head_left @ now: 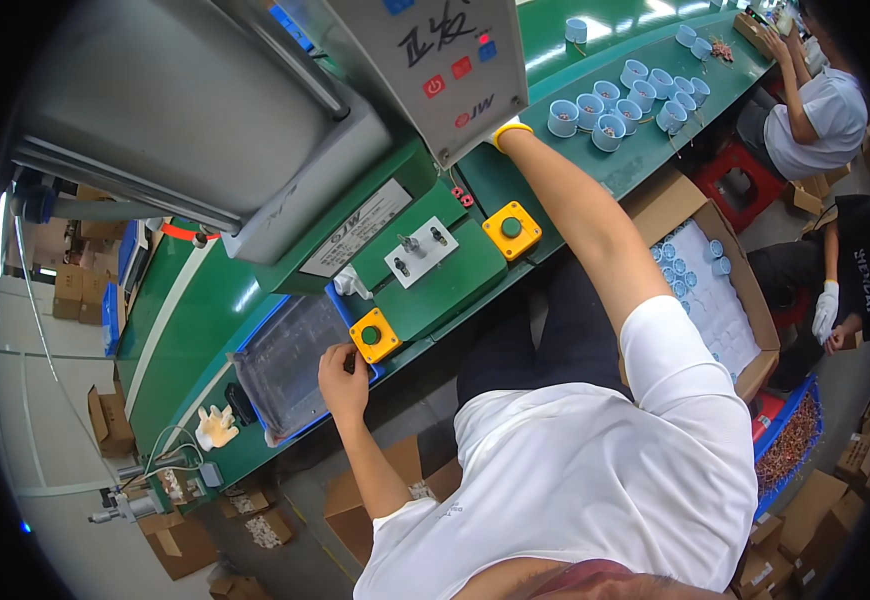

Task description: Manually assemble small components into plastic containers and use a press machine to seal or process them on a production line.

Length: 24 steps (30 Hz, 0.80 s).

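Observation:
My left hand [343,382] is bare and curled beside a yellow button box [373,335] with a green button, at the near edge of a blue-rimmed tray [290,365]. Something small and dark shows at its fingertips, too hidden to name. My right arm reaches far forward, and the right hand [506,131] shows only a white glove with a yellow cuff. A grey control box [460,110] covers its fingers. Between the arms, the green press [445,290] carries a pale fixture plate [435,262] with metal pins. A second yellow button box [511,230] stands to its right.
Several light blue cups [610,132] with small parts inside stand on the green bench at far right. A cardboard box [760,330] of blue-capped pieces is by my right side. Two people sit further right. A pale glove [217,427] lies left of the tray.

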Tool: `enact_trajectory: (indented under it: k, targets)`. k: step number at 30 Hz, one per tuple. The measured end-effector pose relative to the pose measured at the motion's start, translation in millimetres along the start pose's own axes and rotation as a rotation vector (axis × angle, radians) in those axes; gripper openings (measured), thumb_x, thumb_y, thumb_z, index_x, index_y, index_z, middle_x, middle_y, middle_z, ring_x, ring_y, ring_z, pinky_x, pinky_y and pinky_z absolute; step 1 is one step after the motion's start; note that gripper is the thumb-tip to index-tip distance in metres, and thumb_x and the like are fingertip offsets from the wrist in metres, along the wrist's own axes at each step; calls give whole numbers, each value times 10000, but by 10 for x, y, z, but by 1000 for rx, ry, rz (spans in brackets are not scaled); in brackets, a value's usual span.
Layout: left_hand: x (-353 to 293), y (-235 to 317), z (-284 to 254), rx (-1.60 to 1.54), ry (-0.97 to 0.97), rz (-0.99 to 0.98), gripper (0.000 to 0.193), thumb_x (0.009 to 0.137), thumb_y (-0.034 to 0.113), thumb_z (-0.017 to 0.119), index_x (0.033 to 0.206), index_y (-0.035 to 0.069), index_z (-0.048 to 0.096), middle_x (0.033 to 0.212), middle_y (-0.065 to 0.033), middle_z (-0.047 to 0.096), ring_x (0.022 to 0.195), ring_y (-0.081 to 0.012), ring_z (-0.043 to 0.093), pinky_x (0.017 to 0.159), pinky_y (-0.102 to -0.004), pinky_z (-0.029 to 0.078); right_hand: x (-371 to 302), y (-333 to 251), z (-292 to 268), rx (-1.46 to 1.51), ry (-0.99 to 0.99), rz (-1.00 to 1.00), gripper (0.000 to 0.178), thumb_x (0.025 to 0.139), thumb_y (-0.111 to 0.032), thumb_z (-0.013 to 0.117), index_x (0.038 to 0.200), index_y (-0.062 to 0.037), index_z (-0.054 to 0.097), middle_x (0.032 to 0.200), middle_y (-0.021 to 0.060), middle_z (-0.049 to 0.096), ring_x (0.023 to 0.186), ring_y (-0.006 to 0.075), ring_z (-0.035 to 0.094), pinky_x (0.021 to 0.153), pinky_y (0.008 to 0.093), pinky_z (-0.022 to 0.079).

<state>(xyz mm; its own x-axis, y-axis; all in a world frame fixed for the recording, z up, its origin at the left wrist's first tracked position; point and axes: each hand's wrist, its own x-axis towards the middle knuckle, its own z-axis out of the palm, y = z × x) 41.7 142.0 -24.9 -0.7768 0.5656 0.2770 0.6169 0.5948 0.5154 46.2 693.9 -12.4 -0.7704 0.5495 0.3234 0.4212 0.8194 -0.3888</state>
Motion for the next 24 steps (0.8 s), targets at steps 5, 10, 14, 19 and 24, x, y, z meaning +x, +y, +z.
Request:
enact_trajectory:
  k: [5, 10, 14, 19, 24]
  targets:
    - [-107, -27, -29, -18, 33, -54, 110, 905, 35, 783, 1005, -3, 755, 1071, -129, 758, 999, -360, 705, 897, -432, 564, -524, -47, -447, 43, 393, -88, 390, 883, -381, 814, 1180, -130, 787, 1301, 125, 757, 1207, 359, 697, 1038, 495, 569]
    - [-45, 12, -1, 12, 33, -28, 124, 889, 27, 778, 1008, 2, 753, 1062, -130, 753, 1003, -366, 704, 900, -441, 560, -1118, 578, -833, -525, 445, -21, 272, 820, -332, 869, 982, -118, 824, 1513, 85, 652, 1370, 378, 583, 1078, 509, 538]
    - [-39, -24, -30, 31, 51, 18, 133, 903, 36, 763, 1031, 1, 759, 1098, -135, 753, 1046, -380, 697, 930, -449, 558, -1155, 295, -969, -367, 475, -155, 236, 929, -300, 826, 969, -71, 785, 1536, 175, 632, 1391, 421, 556, 1116, 516, 508]
    - [-66, 36, -175, 128, -14, -45, 225, 960, 149, 770, 1145, 20, 778, 1221, -136, 741, 1200, -361, 673, 998, -467, 549, -1923, -1160, -916, 944, 324, -110, 323, 930, -171, 870, 1129, 26, 710, 1293, 258, 741, 1090, 326, 772, 950, 397, 616]
    - [0, 76, -339, 127, -280, -279, 218, 987, 170, 771, 1139, 14, 768, 1107, -162, 735, 1042, -377, 721, 909, -466, 561, -2061, -1921, -751, 833, 330, -194, 603, 802, -171, 960, 1308, 34, 707, 1198, 208, 780, 1054, 357, 783, 923, 416, 634]
